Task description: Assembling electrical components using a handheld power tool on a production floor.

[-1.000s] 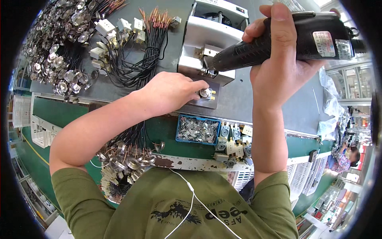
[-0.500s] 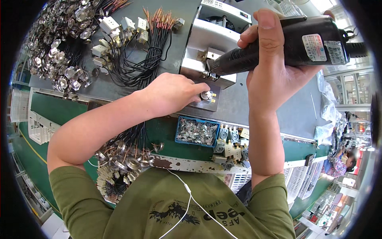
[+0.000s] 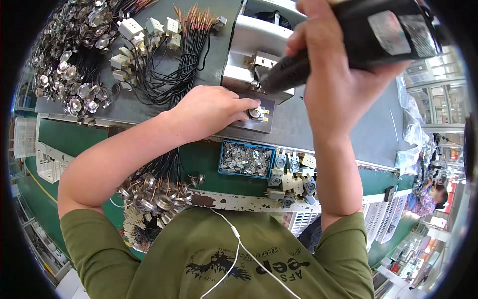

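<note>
My right hand [image 3: 331, 74] is wrapped round a thick black corded electric screwdriver [image 3: 348, 42], its narrow end pointing down-left. That end is beside a small metal fitting with a pale block [image 3: 265, 60] on the metal machine's front. My left hand [image 3: 211, 112] is closed, with thumb and index finger on a small round metal part with brass tabs [image 3: 256, 113]. This part rests on a flat metal block [image 3: 261, 124] below the machine. The fingers partly cover it.
Bundled black wires [image 3: 186, 74] with white connectors lie left of the machine [image 3: 249, 37]. Farther left is a heap of round metal caps [image 3: 74, 74]. A blue tray [image 3: 246, 159] of small metal pieces and several pale switch-like parts [image 3: 294, 182] sit nearer me. A co-worker [image 3: 430, 197] is far right.
My right hand and the screwdriver have shifted up and slightly left, and the tool is blurred. My left hand stays on the round metal part. The whole view has shifted slightly.
</note>
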A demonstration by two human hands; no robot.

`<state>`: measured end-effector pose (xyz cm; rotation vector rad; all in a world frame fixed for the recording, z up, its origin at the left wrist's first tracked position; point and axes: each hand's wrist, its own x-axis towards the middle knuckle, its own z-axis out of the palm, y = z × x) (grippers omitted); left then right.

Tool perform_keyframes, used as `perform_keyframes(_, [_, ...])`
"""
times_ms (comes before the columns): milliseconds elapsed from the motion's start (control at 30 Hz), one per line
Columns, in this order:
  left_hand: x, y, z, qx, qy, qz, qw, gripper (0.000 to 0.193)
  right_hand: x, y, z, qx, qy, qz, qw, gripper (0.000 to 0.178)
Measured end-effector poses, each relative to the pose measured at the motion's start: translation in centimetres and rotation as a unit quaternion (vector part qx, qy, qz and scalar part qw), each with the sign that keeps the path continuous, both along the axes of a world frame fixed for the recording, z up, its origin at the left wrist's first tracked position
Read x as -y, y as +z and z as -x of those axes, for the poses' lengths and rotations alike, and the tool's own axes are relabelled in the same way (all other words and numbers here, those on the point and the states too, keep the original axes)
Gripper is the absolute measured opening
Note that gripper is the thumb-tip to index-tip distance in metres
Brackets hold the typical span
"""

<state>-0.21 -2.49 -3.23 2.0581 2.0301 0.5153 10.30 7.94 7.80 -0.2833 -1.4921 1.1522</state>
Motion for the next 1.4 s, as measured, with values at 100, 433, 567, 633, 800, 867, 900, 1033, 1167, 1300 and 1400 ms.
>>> perform_keyframes(100, [-0.4,0.0,0.1,0.035,-0.01,-0.005,0.999,0.033,-0.8,0.7,-2.6,0.051,0.04,0.029,0.997,0.02])
perform_keyframes(433, [-0.5,0.6,0.0,0.007,0.003,0.043,0.999,0.034,-1.0,-0.5,-3.3,0.092,0.027,0.021,0.995,0.018])
perform_keyframes(567, [-0.5,0.6,-0.1,0.003,0.005,0.043,0.999,0.034,-1.2,-1.6,-3.1,0.106,0.035,0.031,0.993,0.017])
perform_keyframes(633, [-0.4,0.6,-0.2,0.007,0.007,0.05,0.999,0.033,-2.3,-2.8,-3.2,0.095,0.038,0.019,0.995,0.017])
perform_keyframes(800, [-0.4,0.1,0.2,-0.005,0.003,0.02,1.0,0.033,-1.3,-2.7,-3.4,0.068,0.035,-0.007,0.997,0.019])
perform_keyframes(867, [-0.4,0.1,-0.1,0.0,0.008,0.024,1.0,0.033,-2.0,-2.9,-3.6,0.076,0.032,-0.002,0.997,0.021])
perform_keyframes(900, [-0.5,0.1,0.0,-0.001,0.005,0.022,1.0,0.033,-1.8,-2.5,-3.8,0.102,0.037,-0.029,0.994,0.021])
perform_keyframes(1033, [-0.6,0.3,-0.1,-0.006,0.002,0.034,0.999,0.032,-1.3,-2.9,-3.8,0.096,0.051,-0.035,0.993,0.021])
perform_keyframes(1167, [-0.4,0.2,-0.1,-0.025,0.003,0.027,0.999,0.031,-1.1,-3.1,-3.5,0.105,0.059,-0.048,0.992,0.022])
perform_keyframes(1300, [-0.5,0.0,0.0,-0.029,0.0,0.012,1.0,0.031,-1.1,-2.9,-3.8,0.112,0.099,-0.062,0.987,0.026])
perform_keyframes(1400, [-0.4,0.1,-0.3,-0.039,0.004,0.01,0.999,0.031,-2.8,-3.9,-2.5,0.07,0.117,-0.127,0.983,0.029])
